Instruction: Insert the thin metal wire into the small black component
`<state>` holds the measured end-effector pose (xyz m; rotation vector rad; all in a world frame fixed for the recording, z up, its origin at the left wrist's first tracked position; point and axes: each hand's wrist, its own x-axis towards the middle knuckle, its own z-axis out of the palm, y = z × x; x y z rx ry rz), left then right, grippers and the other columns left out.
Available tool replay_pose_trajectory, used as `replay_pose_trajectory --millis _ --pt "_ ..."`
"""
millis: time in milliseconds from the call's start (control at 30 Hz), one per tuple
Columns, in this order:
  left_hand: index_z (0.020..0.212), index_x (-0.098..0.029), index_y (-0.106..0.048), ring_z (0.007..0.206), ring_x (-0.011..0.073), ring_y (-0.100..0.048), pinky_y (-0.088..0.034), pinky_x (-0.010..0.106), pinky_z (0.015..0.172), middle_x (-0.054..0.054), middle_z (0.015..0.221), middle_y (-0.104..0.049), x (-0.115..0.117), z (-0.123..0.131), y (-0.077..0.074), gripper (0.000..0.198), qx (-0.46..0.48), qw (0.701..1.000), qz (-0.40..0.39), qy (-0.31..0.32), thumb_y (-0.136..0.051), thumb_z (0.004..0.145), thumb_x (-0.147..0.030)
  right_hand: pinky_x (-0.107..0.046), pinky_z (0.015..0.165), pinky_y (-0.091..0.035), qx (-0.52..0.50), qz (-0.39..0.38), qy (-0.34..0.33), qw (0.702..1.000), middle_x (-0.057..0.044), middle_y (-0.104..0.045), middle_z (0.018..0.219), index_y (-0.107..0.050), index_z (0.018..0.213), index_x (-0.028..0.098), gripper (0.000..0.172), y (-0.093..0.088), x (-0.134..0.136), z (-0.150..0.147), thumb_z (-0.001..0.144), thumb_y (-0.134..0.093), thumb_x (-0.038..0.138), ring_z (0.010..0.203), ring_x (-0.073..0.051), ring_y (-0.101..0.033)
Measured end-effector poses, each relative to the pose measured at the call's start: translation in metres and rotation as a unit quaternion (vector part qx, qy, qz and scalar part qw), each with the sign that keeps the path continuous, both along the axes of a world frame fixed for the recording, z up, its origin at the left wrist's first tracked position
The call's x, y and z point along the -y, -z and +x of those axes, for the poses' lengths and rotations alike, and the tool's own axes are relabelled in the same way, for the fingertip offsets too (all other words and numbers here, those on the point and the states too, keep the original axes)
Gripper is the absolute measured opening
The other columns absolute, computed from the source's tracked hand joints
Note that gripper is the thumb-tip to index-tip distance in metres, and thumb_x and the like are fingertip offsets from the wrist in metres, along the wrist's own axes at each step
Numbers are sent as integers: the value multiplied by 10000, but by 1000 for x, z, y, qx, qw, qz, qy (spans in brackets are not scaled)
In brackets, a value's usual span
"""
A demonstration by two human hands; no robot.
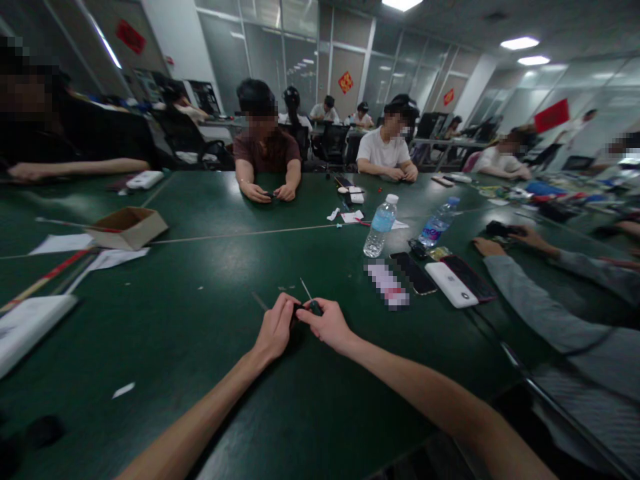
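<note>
My left hand (274,328) and my right hand (331,325) meet above the green table (200,347). Pinched in the fingers of my left hand is a small black part (299,308), mostly covered, so its kind does not show. A screwdriver (315,307) with a dark handle sits in my closed right hand, its thin metal shaft angled up and to the left, away from the black part. The right fingertips also reach the black part. Beside the left knuckles is a faint thin strip (259,301); whether it is held or lies on the table, I cannot tell.
Two water bottles (381,225), a phone (413,273) and a white power bank (451,285) stand or lie at right. A co-worker's grey sleeve (530,300) is close by. An open cardboard box (127,228) sits at left. People sit across the table.
</note>
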<state>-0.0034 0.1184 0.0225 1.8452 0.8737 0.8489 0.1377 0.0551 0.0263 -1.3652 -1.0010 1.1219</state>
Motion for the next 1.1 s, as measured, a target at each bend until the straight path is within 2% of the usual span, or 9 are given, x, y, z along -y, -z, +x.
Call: replay_pose_trajectory --millis 133,433,667,833,1100 --pt "942 -195 -578 598 164 -531 -382 262 577 3 700 -600 1 0 -1 376 4 1000 4 -8 -309 969 -455 -191 354 -298 11 1 -15 1000 72 -476 494 -600 859 170 335 1 1 -1 736 -719 458 382 -79 -412" --pt "989 -197 -547 586 159 -536 -370 254 547 7 735 -625 2 -1 0 353 11 1000 -6 8 -299 976 -447 -208 424 -357 38 14 6 999 43 -524 561 -627 864 162 321 -1 2 0 753 -705 453 446 -89 -441" --pt "1019 -197 -528 614 166 -560 -388 268 585 7 734 -620 4 -1 4 305 -15 999 31 -1 -327 970 -422 -208 423 -350 28 29 18 999 46 -514 568 -616 854 169 314 1 1 -2 771 -686 463 444 -85 -430" --pt "977 -195 -532 557 145 -489 -361 254 555 -24 654 -537 4 1 4 323 6 1000 25 -7 -299 981 -419 -202 428 -347 38 32 -15 999 41 -546 619 -614 837 163 311 3 1 0 733 -726 434 459 -77 -437" --pt "954 -191 -530 561 135 -483 -363 246 554 -22 663 -542 6 0 5 273 37 999 12 33 -367 957 -410 -210 434 -340 14 21 -69 997 41 -553 587 -579 766 166 368 1 0 5 685 -759 477 455 -85 -447"
